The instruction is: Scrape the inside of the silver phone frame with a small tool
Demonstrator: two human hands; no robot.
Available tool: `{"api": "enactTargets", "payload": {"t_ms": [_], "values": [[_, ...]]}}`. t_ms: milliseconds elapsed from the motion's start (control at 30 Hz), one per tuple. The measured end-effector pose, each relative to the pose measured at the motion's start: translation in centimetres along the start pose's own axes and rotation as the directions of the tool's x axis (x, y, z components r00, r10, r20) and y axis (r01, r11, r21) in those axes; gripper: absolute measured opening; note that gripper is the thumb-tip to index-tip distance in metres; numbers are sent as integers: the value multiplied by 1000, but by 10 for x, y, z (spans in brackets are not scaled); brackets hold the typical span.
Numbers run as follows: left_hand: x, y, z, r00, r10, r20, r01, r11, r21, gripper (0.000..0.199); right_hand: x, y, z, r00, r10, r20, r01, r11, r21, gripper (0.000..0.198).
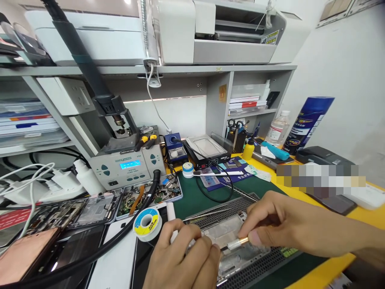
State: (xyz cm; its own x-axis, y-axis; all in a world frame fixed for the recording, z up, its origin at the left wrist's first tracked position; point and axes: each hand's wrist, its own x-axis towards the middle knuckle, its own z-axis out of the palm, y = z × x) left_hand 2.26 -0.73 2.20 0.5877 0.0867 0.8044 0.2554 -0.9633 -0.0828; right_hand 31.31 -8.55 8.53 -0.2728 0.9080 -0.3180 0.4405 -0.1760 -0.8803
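A small tool with a brass-coloured collar (239, 242) is pinched between thumb and fingers of the right hand (288, 226), and its tip is laid down on a silvery phone frame (228, 237) near the front edge of the worktop (325, 269). The frame is steadied from the other side by the left hand (180, 261), whose fingers are curled down onto its edge (so pressed on it rather than wrapped around anything). The frame is seated on a dark perforated mat (255, 267), which is laid over a green mat (192, 202).

Just beside the left hand a reel of solder wire (146, 223) with a blue and yellow label is found, its writing too small to be read. Behind it a tray of small parts (150, 196) is parked in front of a grey rework station (128, 164) with a lit blue display; the text under the display can't be made out.

Toward the back right of the worktop a blue spray can (308, 122) is leaned, with printing that isn't legible from here, and a clear bottle (278, 128) is stood next to it. A small yellow bottle (248, 149) and a white roll of tape (188, 169) are set nearer the middle. A blue card with Chinese characters (228, 174) is lying by the tape, too blurred to be read properly.
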Motion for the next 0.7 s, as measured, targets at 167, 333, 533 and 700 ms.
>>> {"api": "enactTargets", "payload": {"t_ms": [167, 333, 533, 700], "values": [[-2, 0, -2, 1000, 12, -21, -12, 1000, -29, 23, -7, -6, 2, 1000, -11, 2, 11, 998, 67, 48], [0, 2, -7, 999, 26, -40, -29, 996, -89, 23, -25, -18, 13, 998, -21, -66, 22, 1000, 21, 31], [12, 12, -18, 999, 11, -31, -16, 986, -169, 25, -40, -22, 29, 987, -42, -152, 33, 997, -63, 48], [3, -6, -46, 999, -31, 26, 36, 975, -221, 24, -62, -9, 14, 933, -90, -348, 81, 996, -40, 39]]}}
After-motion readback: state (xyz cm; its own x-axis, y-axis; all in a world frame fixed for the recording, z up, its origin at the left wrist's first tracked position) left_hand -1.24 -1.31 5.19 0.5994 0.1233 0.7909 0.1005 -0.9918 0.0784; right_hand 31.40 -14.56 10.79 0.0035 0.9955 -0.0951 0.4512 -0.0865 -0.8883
